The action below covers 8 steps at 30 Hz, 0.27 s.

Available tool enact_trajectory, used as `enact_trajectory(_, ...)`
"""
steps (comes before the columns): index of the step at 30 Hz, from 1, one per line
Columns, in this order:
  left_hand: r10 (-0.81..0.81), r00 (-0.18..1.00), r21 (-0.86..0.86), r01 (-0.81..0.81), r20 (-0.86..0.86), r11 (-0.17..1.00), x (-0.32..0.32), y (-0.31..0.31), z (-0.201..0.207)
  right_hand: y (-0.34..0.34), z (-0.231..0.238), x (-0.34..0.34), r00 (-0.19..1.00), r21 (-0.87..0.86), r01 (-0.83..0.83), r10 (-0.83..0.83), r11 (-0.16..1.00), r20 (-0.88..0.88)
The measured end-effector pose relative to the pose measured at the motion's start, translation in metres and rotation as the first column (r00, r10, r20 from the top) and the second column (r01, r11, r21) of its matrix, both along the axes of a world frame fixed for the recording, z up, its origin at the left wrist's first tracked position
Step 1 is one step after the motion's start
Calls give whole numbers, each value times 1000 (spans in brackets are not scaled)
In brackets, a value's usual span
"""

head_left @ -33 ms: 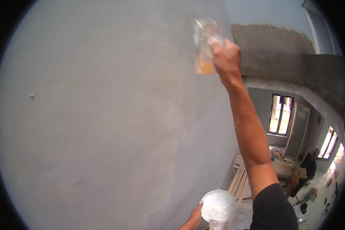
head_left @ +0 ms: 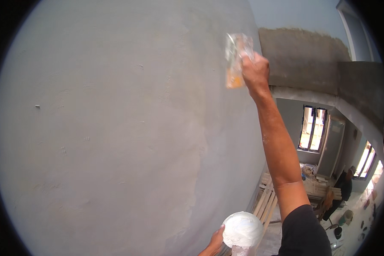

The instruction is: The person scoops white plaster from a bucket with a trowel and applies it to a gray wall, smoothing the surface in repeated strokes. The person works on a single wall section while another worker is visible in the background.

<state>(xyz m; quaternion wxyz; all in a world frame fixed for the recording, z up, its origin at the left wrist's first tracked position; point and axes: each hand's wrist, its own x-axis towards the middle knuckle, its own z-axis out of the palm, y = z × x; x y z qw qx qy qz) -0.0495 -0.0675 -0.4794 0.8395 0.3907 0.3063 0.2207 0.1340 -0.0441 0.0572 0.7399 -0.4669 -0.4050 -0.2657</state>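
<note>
My right hand (head_left: 256, 73) is raised high with the arm stretched out, its fingers wrapped around a plastering trowel (head_left: 234, 57). The trowel is blurred by motion; it looks flat and rectangular, silvery with an orange lower end, and lies against or very close to the grey wall (head_left: 128, 128). Low in the picture, my left hand (head_left: 216, 240) grips the left rim of a round white tub (head_left: 243, 228), with white wall putty in it. A pale flat piece (head_left: 242, 251) shows at the tub's lower edge; its kind is unclear. Smooth, slightly darker patches mark the wall.
Long wooden planks (head_left: 265, 200) lie below on the right. A person in dark clothes (head_left: 344, 185) stands farther back, near buckets (head_left: 345, 217) and scattered items on the floor. Beyond are a framed window (head_left: 312, 128) and a bare cement beam (head_left: 303, 57).
My right hand and the trowel have moved down and slightly right along the wall. My left hand and the tub stay nearly in place.
</note>
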Motion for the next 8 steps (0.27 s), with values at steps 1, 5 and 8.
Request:
enact_trajectory(1,9,1000,2,-8,-4,1000,-2,0,-3,19,-9,47,995,-21,-8,6,1000,-97)
enact_trajectory(5,56,996,24,-54,-72,998,-2,4,3,56,-18,100,957,-114,9,-41,993,-287)
enact_trajectory(8,55,995,30,-53,-82,998,0,13,-8,64,9,91,966,-136,-20,-15,991,-256)
